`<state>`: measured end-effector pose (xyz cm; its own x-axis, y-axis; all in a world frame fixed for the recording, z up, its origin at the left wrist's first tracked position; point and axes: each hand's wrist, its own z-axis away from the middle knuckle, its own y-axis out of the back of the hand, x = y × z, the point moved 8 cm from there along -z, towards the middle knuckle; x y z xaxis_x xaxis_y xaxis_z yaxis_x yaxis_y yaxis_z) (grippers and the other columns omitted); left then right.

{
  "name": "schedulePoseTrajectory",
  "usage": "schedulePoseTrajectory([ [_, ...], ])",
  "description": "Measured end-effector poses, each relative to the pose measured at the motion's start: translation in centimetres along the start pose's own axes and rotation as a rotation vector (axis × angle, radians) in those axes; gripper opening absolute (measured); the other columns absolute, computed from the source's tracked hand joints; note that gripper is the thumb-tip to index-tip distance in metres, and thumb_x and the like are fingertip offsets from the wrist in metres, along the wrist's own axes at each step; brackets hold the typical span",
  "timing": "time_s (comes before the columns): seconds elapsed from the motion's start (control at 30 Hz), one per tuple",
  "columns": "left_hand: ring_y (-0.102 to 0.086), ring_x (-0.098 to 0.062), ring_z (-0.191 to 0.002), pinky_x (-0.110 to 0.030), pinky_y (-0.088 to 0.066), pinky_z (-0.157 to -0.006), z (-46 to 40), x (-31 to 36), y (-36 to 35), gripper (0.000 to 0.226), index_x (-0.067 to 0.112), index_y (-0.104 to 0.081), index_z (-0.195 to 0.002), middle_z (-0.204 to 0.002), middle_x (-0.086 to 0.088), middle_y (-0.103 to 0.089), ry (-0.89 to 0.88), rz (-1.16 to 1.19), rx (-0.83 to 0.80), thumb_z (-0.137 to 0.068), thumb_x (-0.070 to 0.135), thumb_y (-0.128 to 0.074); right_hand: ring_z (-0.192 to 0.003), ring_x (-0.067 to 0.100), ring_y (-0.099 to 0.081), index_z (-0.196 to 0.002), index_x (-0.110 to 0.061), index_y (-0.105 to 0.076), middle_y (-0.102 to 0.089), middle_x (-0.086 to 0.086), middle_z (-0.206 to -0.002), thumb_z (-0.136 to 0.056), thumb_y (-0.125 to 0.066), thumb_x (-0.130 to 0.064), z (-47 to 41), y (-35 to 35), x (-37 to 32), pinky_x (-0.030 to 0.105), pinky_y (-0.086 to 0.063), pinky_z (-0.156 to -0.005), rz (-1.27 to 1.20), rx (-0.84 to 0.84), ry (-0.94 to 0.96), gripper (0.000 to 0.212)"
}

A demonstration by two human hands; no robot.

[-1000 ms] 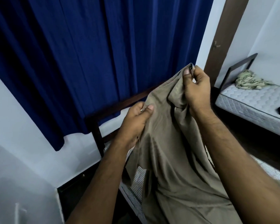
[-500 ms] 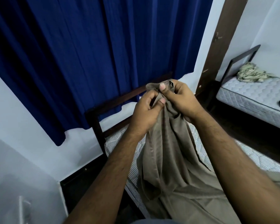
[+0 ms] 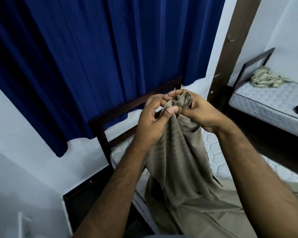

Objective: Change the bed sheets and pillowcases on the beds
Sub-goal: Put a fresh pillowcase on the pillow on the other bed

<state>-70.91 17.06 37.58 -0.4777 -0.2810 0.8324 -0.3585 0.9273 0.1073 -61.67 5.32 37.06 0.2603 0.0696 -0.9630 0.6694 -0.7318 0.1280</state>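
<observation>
Hanging down behind everything is a big blue curtain (image 3: 93, 66) with soft long folds. Below it is the near bed's dark frame (image 3: 100, 134) and its striped mattress (image 3: 212, 152). A smooth tan sheet (image 3: 179, 169) runs from the mattress straight up to a bunched tip. Both hands meet at that tip. The left hand (image 3: 151, 124) pinches the cloth with thumb and curled fingers. The right hand (image 3: 199, 110) grips the bunch with curled fingers. On the far bed's bumpy white mattress (image 3: 265, 100) sits a crumpled pale cloth (image 3: 263, 79).
</observation>
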Motion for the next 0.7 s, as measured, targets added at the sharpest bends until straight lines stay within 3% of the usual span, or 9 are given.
schedulePoseTrajectory([
  [0.1,-0.061,-0.011,-0.096,-0.027,-0.051,-0.088,0.3,-0.1,1.0,0.003,0.008,-0.066,-0.094,-0.103,-0.001,-0.060,-0.034,-0.168,0.134,-0.093,0.010,-0.069,-0.090,0.013,-0.067,-0.105,-0.011,-0.069,-0.074,0.006,-0.097,-0.093,-0.068,-0.006,-0.5,0.5,-1.1,0.032,-0.054,-0.086,0.304,0.110,0.097,0.013],
  [0.2,-0.061,-0.009,-0.090,-0.023,-0.052,-0.079,1.7,0.7,0.7,0.009,0.010,-0.066,-0.099,-0.100,0.003,-0.062,-0.080,-0.290,0.202,-0.092,0.006,-0.069,-0.082,0.010,-0.064,-0.091,-0.025,-0.065,-0.068,-0.008,-0.087,-0.092,-0.058,-0.003,-0.7,1.2,-2.3,0.030,-0.049,-0.081,0.393,0.294,0.218,0.023],
  [0.37,-0.058,-0.014,-0.095,-0.032,-0.053,-0.068,4.7,1.1,-2.2,0.010,0.014,-0.073,-0.097,-0.100,0.003,-0.060,-0.225,-0.648,0.170,-0.089,0.019,-0.074,-0.084,0.015,-0.060,-0.098,-0.009,-0.061,-0.065,0.007,-0.089,-0.087,-0.045,0.013,-0.2,1.0,-2.9,0.030,-0.048,-0.084,0.200,0.393,0.281,0.029],
  [0.43,-0.058,-0.015,-0.097,-0.034,-0.054,-0.069,4.9,0.9,-2.3,0.012,0.013,-0.074,-0.093,-0.103,0.003,-0.059,-0.214,-0.643,0.170,-0.090,0.025,-0.073,-0.085,0.012,-0.061,-0.100,-0.007,-0.062,-0.066,0.001,-0.090,-0.086,-0.044,0.016,-0.1,1.1,-2.6,0.027,-0.048,-0.085,0.173,0.415,0.266,0.032],
  [0.53,-0.061,-0.014,-0.099,-0.038,-0.056,-0.078,4.2,-0.7,-2.1,0.025,0.011,-0.076,-0.089,-0.108,0.002,-0.060,-0.074,-0.518,0.115,-0.094,0.034,-0.068,-0.087,0.014,-0.063,-0.102,-0.006,-0.064,-0.067,0.002,-0.092,-0.088,-0.047,0.013,0.1,1.6,-2.2,0.033,-0.050,-0.087,0.146,0.434,0.230,0.029],
  [0.7,-0.061,-0.015,-0.078,-0.040,-0.054,-0.068,4.2,-1.9,-1.3,0.037,0.007,-0.073,-0.084,-0.092,0.000,-0.065,0.016,-0.547,0.127,-0.098,0.039,-0.062,-0.086,0.011,-0.065,-0.099,-0.011,-0.065,-0.069,-0.003,-0.090,-0.091,-0.051,0.009,0.3,1.9,-2.6,0.024,-0.052,-0.084,0.154,0.448,0.228,0.025],
])
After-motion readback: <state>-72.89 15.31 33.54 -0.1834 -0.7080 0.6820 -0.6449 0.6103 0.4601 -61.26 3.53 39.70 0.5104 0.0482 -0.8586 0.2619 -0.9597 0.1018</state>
